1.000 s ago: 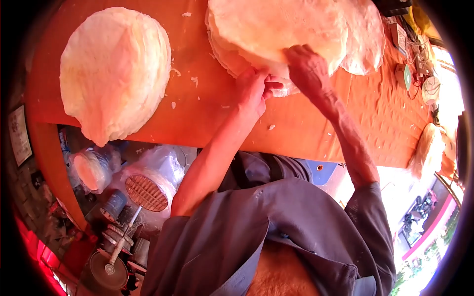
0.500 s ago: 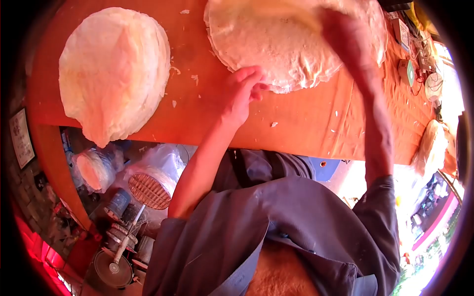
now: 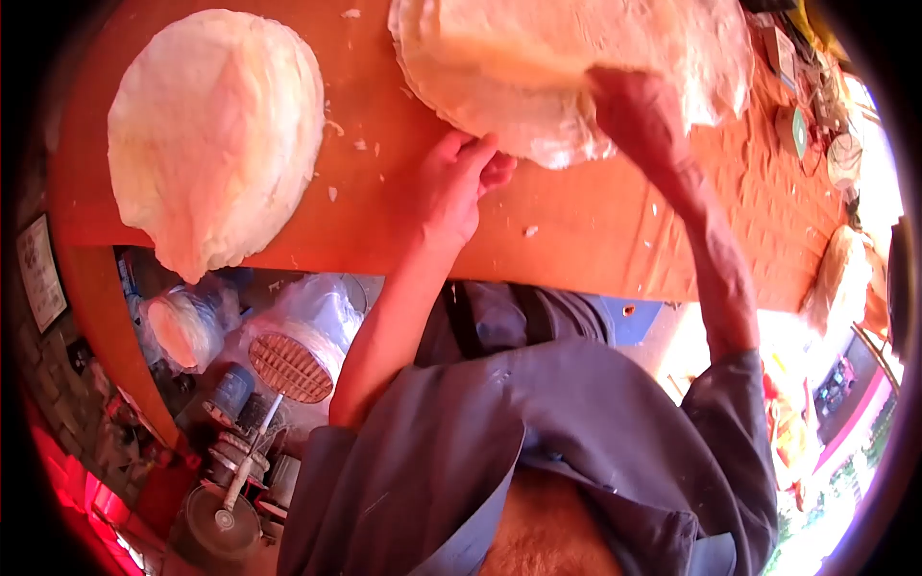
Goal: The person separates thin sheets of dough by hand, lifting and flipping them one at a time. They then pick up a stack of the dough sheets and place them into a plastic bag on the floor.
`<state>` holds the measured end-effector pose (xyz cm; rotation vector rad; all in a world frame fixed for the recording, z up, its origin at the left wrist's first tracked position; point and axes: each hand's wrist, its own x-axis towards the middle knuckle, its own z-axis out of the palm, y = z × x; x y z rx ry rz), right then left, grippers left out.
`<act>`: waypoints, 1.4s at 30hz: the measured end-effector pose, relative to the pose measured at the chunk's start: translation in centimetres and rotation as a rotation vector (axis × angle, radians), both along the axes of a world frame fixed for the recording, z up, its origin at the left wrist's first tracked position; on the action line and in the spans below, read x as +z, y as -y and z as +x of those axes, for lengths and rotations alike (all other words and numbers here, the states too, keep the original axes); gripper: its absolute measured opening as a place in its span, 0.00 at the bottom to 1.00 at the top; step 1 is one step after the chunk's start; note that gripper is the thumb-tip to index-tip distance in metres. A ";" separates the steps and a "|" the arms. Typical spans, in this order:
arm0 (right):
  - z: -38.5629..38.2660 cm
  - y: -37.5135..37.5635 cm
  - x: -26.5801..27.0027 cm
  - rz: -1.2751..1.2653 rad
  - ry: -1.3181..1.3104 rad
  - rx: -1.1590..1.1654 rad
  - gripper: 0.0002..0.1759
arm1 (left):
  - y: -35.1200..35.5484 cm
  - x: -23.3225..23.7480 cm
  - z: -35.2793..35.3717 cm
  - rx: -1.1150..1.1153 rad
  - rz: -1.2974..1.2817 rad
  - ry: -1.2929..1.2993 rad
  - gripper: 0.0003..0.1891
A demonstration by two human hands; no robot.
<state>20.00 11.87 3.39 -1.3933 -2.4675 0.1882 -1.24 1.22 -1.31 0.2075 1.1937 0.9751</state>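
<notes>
A wide stack of thin, pale, papery round sheets (image 3: 538, 106), like thin flatbread, lies at the far middle of the table. My right hand (image 3: 639, 120) is over it, fingers closed at the edge of a folded-over top sheet (image 3: 547, 48); its fingertips are partly hidden. My left hand (image 3: 466, 182) is at the stack's near left edge with its fingers curled. Whether anything is pinched there I cannot make out. To the left sits a second, oval pile of similar sheets (image 3: 216, 134), a pointed flap hanging over the table's near edge.
An orange cloth (image 3: 595, 230) covers the table, with small pale flakes scattered on it. Below left are clear plastic bags (image 3: 322, 307), a woven round basket (image 3: 288, 367) and metal pots (image 3: 223, 523). A wrapped pale bundle (image 3: 840, 274) and cables line the right side.
My right hand has come down and nearer across the stack, drawing the top sheet's edge toward me. My left hand has shifted slightly left. The view has tilted a little.
</notes>
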 end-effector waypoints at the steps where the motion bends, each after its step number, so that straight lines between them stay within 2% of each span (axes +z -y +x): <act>1: 0.2 -0.7 1.5 -0.029 0.005 -0.030 0.06 | -0.2 -0.6 0.4 -0.029 0.032 0.005 0.10; 2: 0.3 -1.3 3.1 -0.053 -0.004 -0.031 0.03 | -0.5 -0.8 1.1 0.009 0.081 0.029 0.10; 4: 0.6 -3.2 4.7 -0.134 -0.043 -0.149 0.07 | -0.4 -0.9 2.0 0.088 0.162 0.066 0.12; 5: 0.7 -3.5 7.0 -0.105 -0.061 -0.089 0.08 | -0.3 -0.8 1.9 0.087 0.203 0.119 0.12; 6: -0.6 -3.4 11.7 -0.076 -0.077 -0.031 0.09 | -0.2 -0.7 1.7 0.083 0.243 0.173 0.12; 8: -1.5 -5.1 14.0 -0.379 -0.474 -0.206 0.09 | 0.0 -1.0 1.5 0.068 0.301 0.257 0.13; 9: 0.2 -7.9 13.2 -0.108 -0.553 0.155 0.09 | 0.0 -1.4 1.2 0.057 0.326 0.284 0.14; 11: 0.0 -8.1 14.7 -0.122 -0.992 0.243 0.09 | -0.3 -1.8 1.0 0.041 0.344 0.298 0.15; 13: 2.6 -9.4 11.1 -0.267 -1.159 -0.046 0.08 | -0.6 -1.8 0.6 0.032 0.323 0.275 0.16; 16: 6.9 -12.5 0.1 -0.636 -1.404 -0.562 0.06 | -1.2 -1.6 0.5 -0.010 0.358 0.305 0.17; 17: 7.2 -11.5 -3.2 -0.728 -1.441 -0.688 0.05 | -1.6 -1.7 0.6 0.046 0.301 0.320 0.17; 18: 6.6 -9.3 -5.9 -0.787 -1.448 -0.785 0.05 | -1.8 -1.9 0.8 0.103 0.240 0.334 0.17; 20: 3.1 -3.2 -5.8 -0.807 -1.385 -0.935 0.18 | -1.8 -2.0 1.3 0.170 0.158 0.333 0.16; 22: 2.0 -0.5 -7.4 -0.787 -1.552 -0.946 0.18 | -2.0 -1.9 1.5 0.199 0.118 0.298 0.15; 26: 4.4 -0.9 -8.5 -0.793 -1.365 -0.894 0.13 | -1.7 -3.7 0.9 0.162 0.171 0.317 0.14; 27: 4.6 -1.2 -9.1 -0.741 -1.179 -1.012 0.10 | -1.7 -3.3 1.0 0.171 0.159 0.313 0.14; 30: 5.7 -1.1 -9.5 -0.638 -1.290 -0.816 0.10 | -2.1 -2.7 1.2 0.191 0.159 0.303 0.14; 31: 6.2 -1.7 -9.1 -0.687 -1.212 -0.822 0.14 | -2.2 -3.0 1.1 0.186 0.168 0.302 0.15; 34: 5.0 -1.4 -6.3 -0.605 -1.088 -0.785 0.18 | -2.2 -2.7 1.4 0.193 0.172 0.292 0.17; 35: 7.6 -2.2 -9.3 -0.459 -0.872 -0.716 0.23 | -2.7 -2.3 1.4 0.204 0.180 0.288 0.18; 38: 4.1 -1.4 -3.6 0.332 -0.173 -0.702 0.33 | -3.1 -2.0 1.2 0.221 0.212 0.256 0.20; 39: 2.3 -0.5 -0.3 0.183 -0.229 -0.523 0.36 | -3.2 -1.7 1.1 0.211 0.206 0.259 0.20; 41: -0.9 1.5 1.0 0.028 -0.314 -0.188 0.38 | -3.7 -1.2 1.1 0.183 0.197 0.270 0.20; 42: -2.1 2.6 -0.2 0.024 -0.346 -0.028 0.37 | -3.9 -1.1 1.4 0.188 0.201 0.255 0.20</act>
